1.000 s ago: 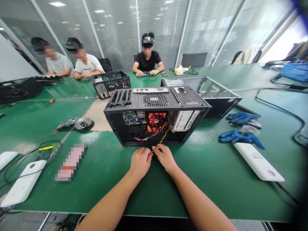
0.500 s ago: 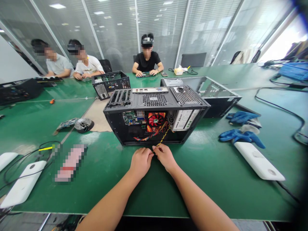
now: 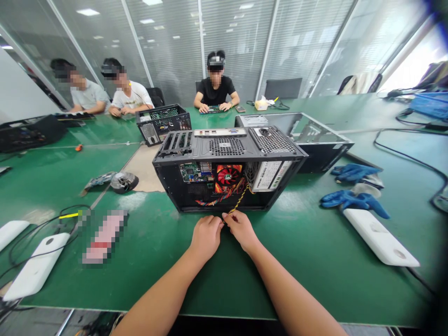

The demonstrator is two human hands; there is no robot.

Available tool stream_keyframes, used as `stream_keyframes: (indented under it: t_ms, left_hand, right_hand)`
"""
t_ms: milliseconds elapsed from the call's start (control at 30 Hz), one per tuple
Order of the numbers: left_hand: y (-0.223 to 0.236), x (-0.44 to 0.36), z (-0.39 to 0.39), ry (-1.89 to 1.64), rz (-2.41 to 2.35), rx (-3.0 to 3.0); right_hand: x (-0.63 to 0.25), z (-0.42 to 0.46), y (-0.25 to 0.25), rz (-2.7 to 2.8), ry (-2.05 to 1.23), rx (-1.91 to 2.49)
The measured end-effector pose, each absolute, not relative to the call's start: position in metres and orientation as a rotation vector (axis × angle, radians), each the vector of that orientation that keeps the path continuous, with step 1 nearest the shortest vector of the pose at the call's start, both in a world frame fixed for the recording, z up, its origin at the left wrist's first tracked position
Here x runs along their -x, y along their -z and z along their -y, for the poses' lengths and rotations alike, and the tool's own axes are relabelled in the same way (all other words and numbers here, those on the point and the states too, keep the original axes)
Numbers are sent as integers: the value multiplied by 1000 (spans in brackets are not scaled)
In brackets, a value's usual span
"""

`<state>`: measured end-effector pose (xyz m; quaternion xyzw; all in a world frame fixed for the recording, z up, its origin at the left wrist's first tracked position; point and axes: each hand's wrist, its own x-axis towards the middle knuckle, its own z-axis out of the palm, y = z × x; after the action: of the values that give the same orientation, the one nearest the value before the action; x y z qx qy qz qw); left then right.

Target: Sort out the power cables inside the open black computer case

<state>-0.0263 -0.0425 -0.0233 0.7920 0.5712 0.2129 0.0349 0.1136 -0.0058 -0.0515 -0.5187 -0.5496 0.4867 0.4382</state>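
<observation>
A black computer case (image 3: 206, 186) stands in front of me with its side open. Inside it show a red and black fan (image 3: 228, 176), a green circuit board (image 3: 194, 171) and a labelled power supply (image 3: 269, 176). A twisted yellow and black cable (image 3: 241, 199) runs from below the power supply out over the case's near edge. My right hand (image 3: 241, 228) pinches this cable close to the edge. Against it, my left hand (image 3: 206, 235) is closed on the cable's near end; its fingertips hide that end.
Blue gloves (image 3: 355, 199) and a white power strip (image 3: 381, 238) lie to the right. On the left are another white strip (image 3: 38, 266), loose black cables and a round metal part (image 3: 124, 182). More cases (image 3: 163, 123) stand behind. Several people sit across the green table (image 3: 140, 284).
Both hands stay at almost the same spot, pinching the cable, with only tiny finger shifts. The whole view has moved slightly.
</observation>
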Motion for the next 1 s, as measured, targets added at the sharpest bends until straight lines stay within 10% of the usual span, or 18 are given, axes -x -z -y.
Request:
stream_keyframes:
  t_ms: [1000]
  left_hand:
    - [26,27,46,-582,-1794,-2570]
  right_hand:
    - [-115,4,55,1382,-1234,1246]
